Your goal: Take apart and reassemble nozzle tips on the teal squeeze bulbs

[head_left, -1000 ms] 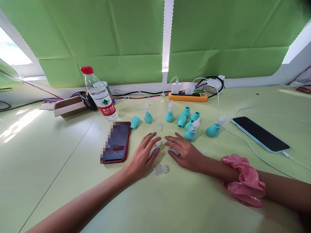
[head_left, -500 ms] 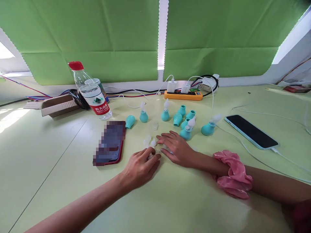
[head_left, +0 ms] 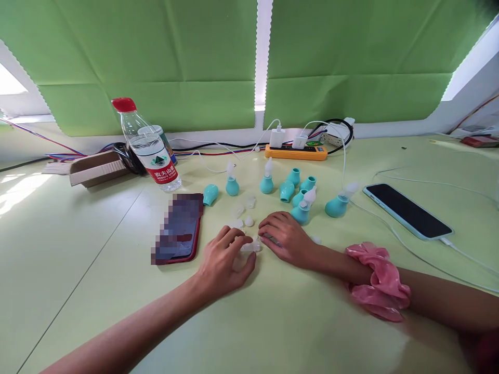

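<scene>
My left hand (head_left: 226,259) is open, thumb and fingers apart, beside a clear plastic piece (head_left: 251,245) on the table. Close by, my right hand (head_left: 288,239) rests palm down with its fingers curled and the fingertips drawn together near the thumb; what is in them is hidden. Other small parts lie just beyond the hands, among them a white rounded piece (head_left: 248,221) and a translucent tip (head_left: 238,210). Teal squeeze bulbs stand behind: one with a nozzle upright (head_left: 232,187), another with a tilted nozzle (head_left: 300,213) near my right hand, and a bare bulb (head_left: 210,195) on its side.
A red-cased phone (head_left: 177,228) lies left of my hands, a charging phone (head_left: 407,210) at the right. A water bottle (head_left: 163,171) and a cardboard box (head_left: 97,169) stand back left. An orange power strip (head_left: 296,152) with cables lies along the wall.
My left hand has opened, leaving the clear plastic piece in view on the table. My right hand's spread fingers have curled and drawn together. The view has shifted slightly.
</scene>
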A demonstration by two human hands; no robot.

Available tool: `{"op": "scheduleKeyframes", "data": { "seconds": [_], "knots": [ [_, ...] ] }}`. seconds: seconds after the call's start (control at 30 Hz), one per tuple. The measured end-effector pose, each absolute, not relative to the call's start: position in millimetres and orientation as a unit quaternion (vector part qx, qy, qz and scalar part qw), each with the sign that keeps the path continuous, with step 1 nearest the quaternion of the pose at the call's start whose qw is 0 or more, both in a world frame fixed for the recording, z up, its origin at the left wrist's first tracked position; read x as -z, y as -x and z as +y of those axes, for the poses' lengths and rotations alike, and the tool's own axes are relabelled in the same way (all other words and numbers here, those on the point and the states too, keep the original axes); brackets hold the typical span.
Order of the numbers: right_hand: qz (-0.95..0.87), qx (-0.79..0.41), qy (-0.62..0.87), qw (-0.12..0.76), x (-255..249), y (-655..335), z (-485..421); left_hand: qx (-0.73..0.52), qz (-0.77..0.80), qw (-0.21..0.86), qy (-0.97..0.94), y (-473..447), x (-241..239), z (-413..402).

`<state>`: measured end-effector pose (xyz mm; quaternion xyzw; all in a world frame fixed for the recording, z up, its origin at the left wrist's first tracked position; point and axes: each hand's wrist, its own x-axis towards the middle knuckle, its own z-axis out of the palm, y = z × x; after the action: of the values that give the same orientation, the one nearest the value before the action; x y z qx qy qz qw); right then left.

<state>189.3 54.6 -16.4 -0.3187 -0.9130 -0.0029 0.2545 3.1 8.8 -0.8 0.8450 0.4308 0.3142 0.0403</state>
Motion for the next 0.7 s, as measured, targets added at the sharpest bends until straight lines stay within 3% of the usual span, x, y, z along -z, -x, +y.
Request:
{"op": "scheduleKeyframes", "data": {
  "seconds": [0.2, 0.5, 0.7],
  "knots": [
    [-0.909, -0.017, 0.306, 0.283, 18.4, -190.8, 54.4, -0.222, 0.46, 0.018, -0.86, -2.5, 2.4, 9.6],
    [-0.903, 0.001, 0.339, 0.265, 17.3, -191.0, 53.1, -0.304, 0.377, 0.123, -0.866, 0.8, 8.4, 14.1],
    [-0.898, -0.026, 0.314, 0.306, 20.0, -191.6, 55.0, -0.326, 0.347, 0.136, -0.869, 2.0, 9.0, 14.8]
  ]
}}
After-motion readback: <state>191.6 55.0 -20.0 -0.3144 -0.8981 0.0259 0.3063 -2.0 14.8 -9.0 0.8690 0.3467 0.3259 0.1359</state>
